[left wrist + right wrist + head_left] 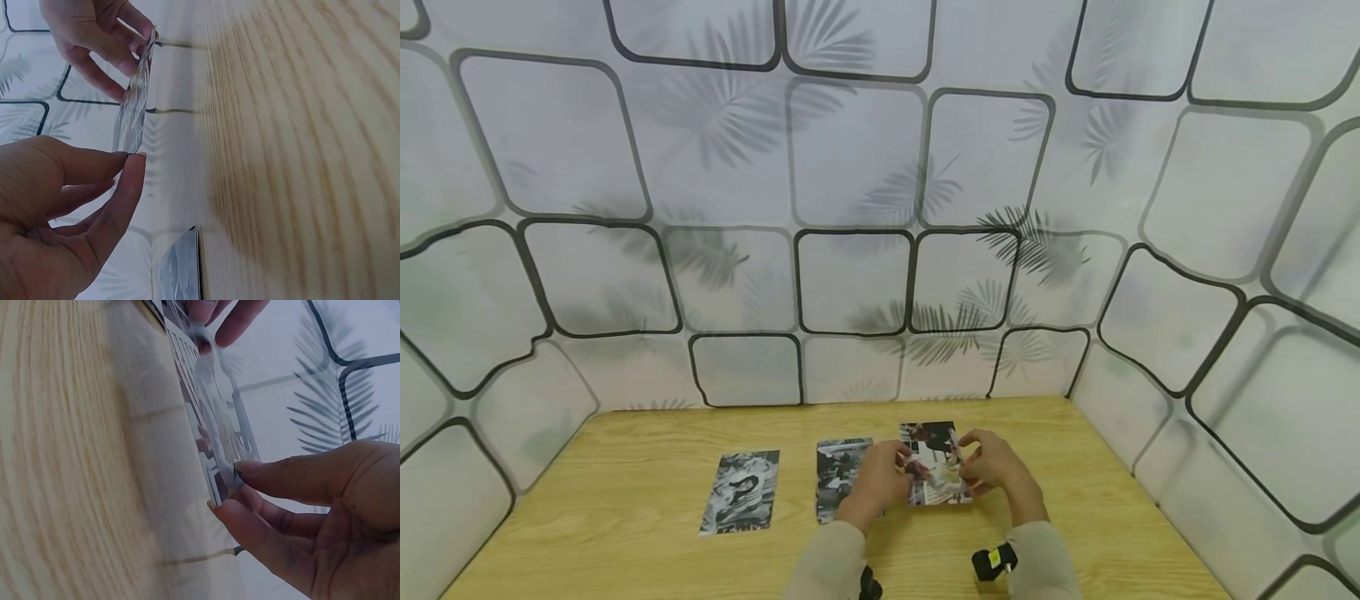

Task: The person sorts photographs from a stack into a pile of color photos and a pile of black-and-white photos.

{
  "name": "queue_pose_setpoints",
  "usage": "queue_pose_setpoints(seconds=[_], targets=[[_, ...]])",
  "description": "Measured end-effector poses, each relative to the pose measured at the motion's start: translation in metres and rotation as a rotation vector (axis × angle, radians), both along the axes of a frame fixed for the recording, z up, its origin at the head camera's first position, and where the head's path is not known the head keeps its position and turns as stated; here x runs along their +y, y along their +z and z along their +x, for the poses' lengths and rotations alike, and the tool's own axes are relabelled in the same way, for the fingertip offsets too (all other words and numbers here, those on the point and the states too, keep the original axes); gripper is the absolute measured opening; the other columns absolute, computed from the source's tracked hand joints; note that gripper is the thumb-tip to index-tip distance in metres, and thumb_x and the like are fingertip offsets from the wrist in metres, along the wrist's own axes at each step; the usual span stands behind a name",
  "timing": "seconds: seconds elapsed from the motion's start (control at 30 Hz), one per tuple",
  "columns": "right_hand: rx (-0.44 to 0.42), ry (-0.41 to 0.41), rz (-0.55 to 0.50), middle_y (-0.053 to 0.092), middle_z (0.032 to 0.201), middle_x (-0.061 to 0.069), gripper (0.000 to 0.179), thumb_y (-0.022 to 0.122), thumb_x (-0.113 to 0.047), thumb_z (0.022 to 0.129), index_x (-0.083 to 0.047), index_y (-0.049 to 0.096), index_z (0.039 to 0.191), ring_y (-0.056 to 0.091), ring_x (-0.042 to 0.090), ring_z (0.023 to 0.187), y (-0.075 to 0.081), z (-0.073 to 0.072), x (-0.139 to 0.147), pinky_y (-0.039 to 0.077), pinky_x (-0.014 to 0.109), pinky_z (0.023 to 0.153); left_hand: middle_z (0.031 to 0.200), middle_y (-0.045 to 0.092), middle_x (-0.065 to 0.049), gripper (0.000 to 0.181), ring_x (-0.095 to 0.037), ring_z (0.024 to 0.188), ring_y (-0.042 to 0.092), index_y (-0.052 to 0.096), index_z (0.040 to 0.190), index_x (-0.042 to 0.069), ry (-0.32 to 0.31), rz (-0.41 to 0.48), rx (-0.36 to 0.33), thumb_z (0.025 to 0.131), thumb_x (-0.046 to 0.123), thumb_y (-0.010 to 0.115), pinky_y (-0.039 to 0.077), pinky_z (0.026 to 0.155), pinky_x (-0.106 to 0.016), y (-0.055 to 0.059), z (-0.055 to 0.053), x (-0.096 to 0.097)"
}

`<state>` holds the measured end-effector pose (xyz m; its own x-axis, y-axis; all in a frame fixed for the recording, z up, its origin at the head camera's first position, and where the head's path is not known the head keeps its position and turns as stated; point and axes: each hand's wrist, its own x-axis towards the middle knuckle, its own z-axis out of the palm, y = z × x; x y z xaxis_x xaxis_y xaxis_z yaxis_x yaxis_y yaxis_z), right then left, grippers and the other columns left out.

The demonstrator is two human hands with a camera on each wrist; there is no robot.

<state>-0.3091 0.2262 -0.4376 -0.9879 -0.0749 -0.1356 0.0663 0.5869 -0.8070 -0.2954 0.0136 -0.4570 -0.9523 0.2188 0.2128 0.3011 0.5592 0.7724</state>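
Observation:
A colour photo print (934, 467) is held up off the wooden table between both hands. My left hand (880, 477) pinches its left edge with thumb and finger, and in the left wrist view that hand (75, 219) shows the print (134, 106) nearly edge-on. On the opposite edge, my right hand (996, 467) pinches between thumb and fingers; the right wrist view shows this grip of the right hand (300, 512) closely. Just left of the left hand lies a black-and-white photo print (837, 475), partly covered by that hand.
Another black-and-white photo print (743, 492) lies flat farther left on the wooden table (647, 467). Patterned fabric walls (857, 283) rise at the back and sides. A black device with a yellow label (994, 562) sits at the right wrist.

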Motion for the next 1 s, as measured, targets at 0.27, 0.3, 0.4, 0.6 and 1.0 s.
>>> queue_pose_setpoints(seconds=[0.27,0.3,0.4,0.6,1.0], targets=[[-0.016,-0.026,0.011,0.066,0.094,0.019,0.045,0.067,0.008,0.091,0.005,0.057,0.134,0.069,0.025,0.075,-0.006,-0.003,0.006,0.064,0.041,0.063,0.11,0.07,-0.023,0.032,-0.037,0.101,0.068,0.069,0.117,-0.007,-0.01,-0.008,-0.038,0.086,-0.004,0.074,0.06,0.083,-0.051,-0.006,-0.005,0.008],[-0.017,-0.026,0.015,0.066,0.094,0.019,0.045,0.067,0.008,0.091,0.005,0.056,0.134,0.069,0.025,0.075,-0.007,-0.003,0.006,0.064,0.041,0.063,0.111,0.07,-0.023,0.032,-0.037,0.102,0.068,0.069,0.117,-0.007,-0.008,-0.011,-0.04,0.086,-0.005,0.074,0.059,0.083,-0.051,-0.007,-0.005,0.008],[-0.018,-0.029,0.02,0.066,0.092,0.018,0.045,0.067,0.009,0.091,0.005,0.057,0.134,0.069,0.026,0.075,-0.01,-0.004,0.007,0.064,0.041,0.063,0.112,0.07,-0.024,0.032,-0.039,0.103,0.067,0.069,0.117,-0.007,-0.005,-0.02,-0.045,0.086,-0.005,0.074,0.059,0.083,-0.053,-0.007,-0.004,0.01],[-0.013,-0.021,0.046,0.067,0.09,0.019,0.046,0.068,0.01,0.088,0.007,0.057,0.133,0.069,0.025,0.071,-0.015,-0.008,0.007,0.063,0.04,0.06,0.11,0.071,-0.025,0.033,-0.038,0.099,0.069,0.069,0.118,-0.009,-0.014,-0.048,-0.033,0.085,-0.007,0.073,0.06,0.08,-0.052,-0.009,-0.004,0.012],[0.008,-0.041,0.164,0.068,0.088,0.017,0.048,0.072,0.008,0.082,0.007,0.061,0.129,0.068,0.021,0.065,-0.017,-0.006,0.006,0.06,0.035,0.057,0.104,0.073,-0.022,0.034,-0.03,0.089,0.07,0.069,0.118,-0.01,-0.027,-0.07,-0.049,0.084,-0.009,0.073,0.059,0.071,-0.043,-0.015,-0.006,0.018]])
